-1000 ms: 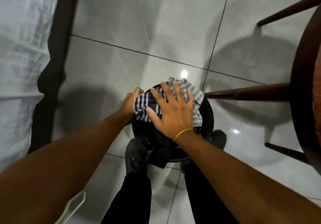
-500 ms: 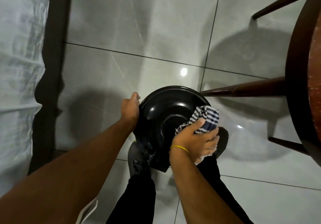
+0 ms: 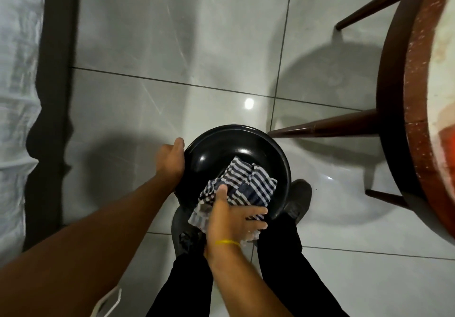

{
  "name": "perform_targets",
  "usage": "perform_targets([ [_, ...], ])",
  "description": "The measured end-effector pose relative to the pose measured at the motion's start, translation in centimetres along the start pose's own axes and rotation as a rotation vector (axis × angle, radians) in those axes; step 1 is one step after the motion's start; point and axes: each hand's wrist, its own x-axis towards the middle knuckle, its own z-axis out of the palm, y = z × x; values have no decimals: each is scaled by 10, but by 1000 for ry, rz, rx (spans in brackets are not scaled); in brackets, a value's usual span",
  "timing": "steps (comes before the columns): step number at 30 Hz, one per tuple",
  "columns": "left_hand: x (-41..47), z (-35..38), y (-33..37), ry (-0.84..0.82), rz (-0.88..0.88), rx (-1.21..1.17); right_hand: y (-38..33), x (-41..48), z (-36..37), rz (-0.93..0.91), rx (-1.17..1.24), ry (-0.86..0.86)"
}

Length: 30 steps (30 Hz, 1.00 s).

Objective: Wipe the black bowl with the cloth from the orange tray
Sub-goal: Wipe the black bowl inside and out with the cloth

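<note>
The glossy black bowl (image 3: 221, 149) is held in the air above my feet, its inside facing up. My left hand (image 3: 172, 159) grips its left rim. A blue-and-white striped cloth (image 3: 248, 184) lies bunched in the near right part of the bowl and hangs over the near rim. My right hand (image 3: 234, 218), with a yellow band at the wrist, presses on the cloth's near end, thumb up on the fabric. An orange patch (image 3: 446, 142) shows at the right edge on the table top; I cannot tell whether it is the tray.
A round dark wooden table (image 3: 398, 100) with slanted legs stands at the right, one leg (image 3: 325, 127) reaching close to the bowl. A white sheet (image 3: 17, 95) with a dark strip beside it runs down the left. Grey floor tiles lie ahead. My shoes and dark trousers are below.
The cloth went from spread over the bowl, to its right rim, and now into the bowl's near right part. My right hand shifted to the near rim. My left hand kept its grip.
</note>
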Motion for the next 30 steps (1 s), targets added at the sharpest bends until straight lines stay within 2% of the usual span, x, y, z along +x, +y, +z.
perform_targets([
  [1, -2, 0, 2, 0, 1, 26, 11, -6, -16, -118, -164, -50],
  [2, -2, -4, 3, -1, 4, 45, 27, -12, -30, -326, -393, -14],
  [4, -4, -1, 5, -19, 11, 40, 58, -6, -67, -880, -797, 200],
  [5, -4, -2, 6, -20, 16, 43, 68, 2, -82, -1084, -906, 227],
  [7, -3, 0, 6, -30, 18, 51, 68, 30, -94, -1441, -1129, 107],
  [9, -4, 3, 4, -40, 10, 58, 49, 62, -91, -1701, -1353, -62],
  [13, -6, 9, 1, -54, -2, 100, 6, 114, -65, -1979, -1553, -218],
  [18, -9, 7, 3, -85, 21, 29, 3, 131, -45, -2097, -1424, -168],
  [22, -9, 8, 6, -137, -35, -20, 2, 128, -38, -2041, -1251, -25],
  [24, -7, 8, 6, -176, -66, -45, -2, 121, -29, -1934, -1109, 96],
  [30, -17, 21, -8, -216, -103, -166, -36, 107, -9, -1421, -786, 459],
])
